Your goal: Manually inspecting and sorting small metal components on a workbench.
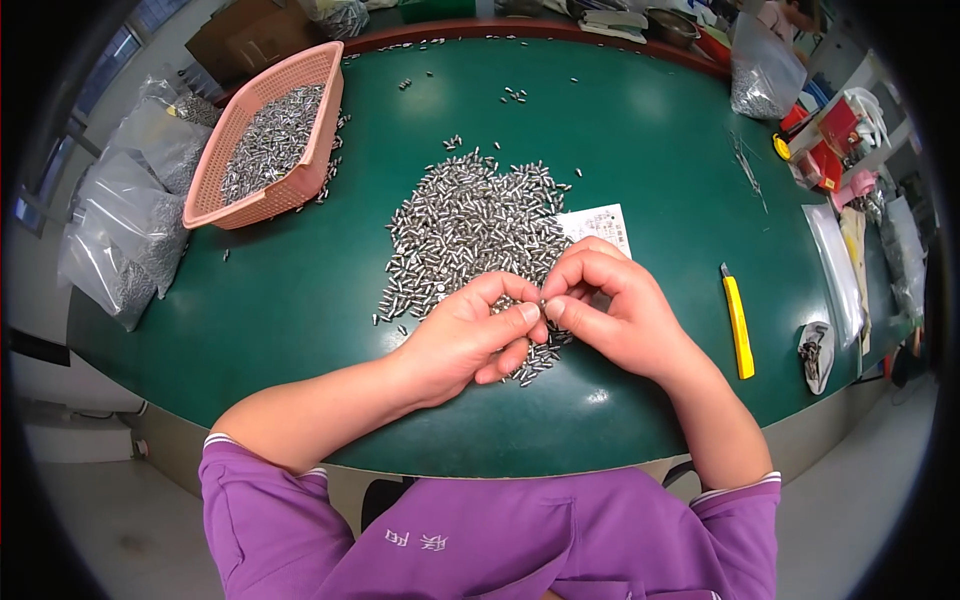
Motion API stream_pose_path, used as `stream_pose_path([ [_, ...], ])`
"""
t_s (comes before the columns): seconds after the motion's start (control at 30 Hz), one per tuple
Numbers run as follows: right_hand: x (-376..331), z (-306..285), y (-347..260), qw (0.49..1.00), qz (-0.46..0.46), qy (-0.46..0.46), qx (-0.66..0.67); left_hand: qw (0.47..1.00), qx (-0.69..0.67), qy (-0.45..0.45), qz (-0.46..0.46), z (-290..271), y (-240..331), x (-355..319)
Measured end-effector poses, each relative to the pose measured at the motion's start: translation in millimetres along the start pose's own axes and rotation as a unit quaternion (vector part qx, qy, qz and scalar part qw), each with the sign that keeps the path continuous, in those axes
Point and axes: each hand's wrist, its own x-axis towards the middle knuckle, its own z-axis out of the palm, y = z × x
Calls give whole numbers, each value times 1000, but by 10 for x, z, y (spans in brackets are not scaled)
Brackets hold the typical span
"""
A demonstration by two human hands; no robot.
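My left hand (478, 330) and my right hand (615, 312) meet over the near side of a heap of small silver metal pieces (470, 215), short and pointed like bullets. Between the thumb and fingertips of both hands sits one small metal piece (543, 305), mostly covered by them. The other fingers of the left hand are curled, and whether more pieces lie in them I cannot tell. Behind my right hand a white printed paper (608, 222) lies partly under the heap's edge.
A pink plastic basket (268, 207) of the same pieces stands far left, beside filled clear bags (135, 240). To the right lie a yellow utility knife (738, 325), thin metal rods (745, 160) and a small bag of dark bits (816, 357). Another filled bag (765, 70) stands far right.
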Motion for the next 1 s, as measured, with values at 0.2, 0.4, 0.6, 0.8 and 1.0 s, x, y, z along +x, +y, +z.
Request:
stream_pose_path([
  [0.2, 9, -21, 33, 998, -46, 19, -35, 1000, 16, 6, -4, 7, -1, 0],
  [0.4, 93, -159, 246, 957, -73, 124, -252, 1000, 18, 3, -3, 10, 21, 6],
  [0.6, 91, -137, 238, 939, -71, 105, -321, 1000, 13, -13, 11, 9, 15, -10],
  [0.8, 108, -121, 262, 922, -79, 124, -358, 1000, 19, -11, 0, 9, 30, -9],
  [1.0, 124, -104, 278, 913, -68, 131, -380, 1000, 20, -8, 0, 13, 27, -6],
])
